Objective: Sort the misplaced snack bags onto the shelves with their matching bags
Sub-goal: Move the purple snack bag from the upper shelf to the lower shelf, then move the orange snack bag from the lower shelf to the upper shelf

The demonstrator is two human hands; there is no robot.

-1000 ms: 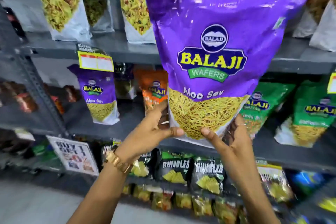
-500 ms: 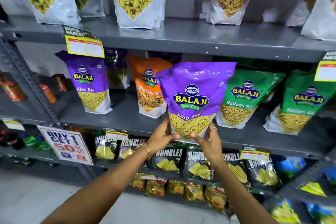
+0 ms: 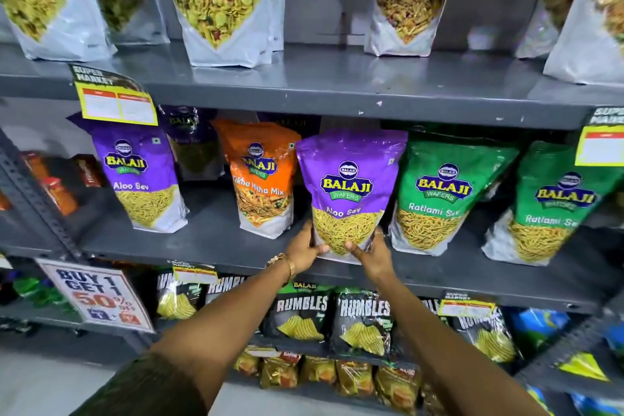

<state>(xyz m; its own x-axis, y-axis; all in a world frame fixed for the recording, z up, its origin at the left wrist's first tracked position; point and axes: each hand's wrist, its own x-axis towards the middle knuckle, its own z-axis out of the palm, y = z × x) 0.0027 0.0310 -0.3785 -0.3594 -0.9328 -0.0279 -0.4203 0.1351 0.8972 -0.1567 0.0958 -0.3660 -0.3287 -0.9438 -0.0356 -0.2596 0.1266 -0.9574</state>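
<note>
Near the front edge of the middle shelf (image 3: 216, 240), a purple Aloo Sev bag (image 3: 351, 192) is held upright by its base, with its bottom seemingly at or just above the shelf surface; actual contact cannot be told. The left hand (image 3: 302, 248) is closed around the lower left corner of the bag and the right hand (image 3: 369, 252) around the lower right corner, thumbs pressed on the front face. Both arms are stretched forward and slightly upward from the bottom of the view, converging at the bag; a gold watch (image 3: 280, 262) is worn on the left wrist. The held bag stands between an orange Tikha Mitha Mix bag (image 3: 261, 179) on its left and a green Ratlami Sev bag (image 3: 439, 192) on its right. A matching Aloo Sev bag (image 3: 138, 176) stands farther toward the left end of the same shelf, beyond the orange one. The step in hand appears to be the placing of this bag. If matching is wanted, a shift leftward along the shelf is probably called for, and the orange bag looks misplaced itself, since its like stands on the top shelf (image 3: 337, 84).
</note>
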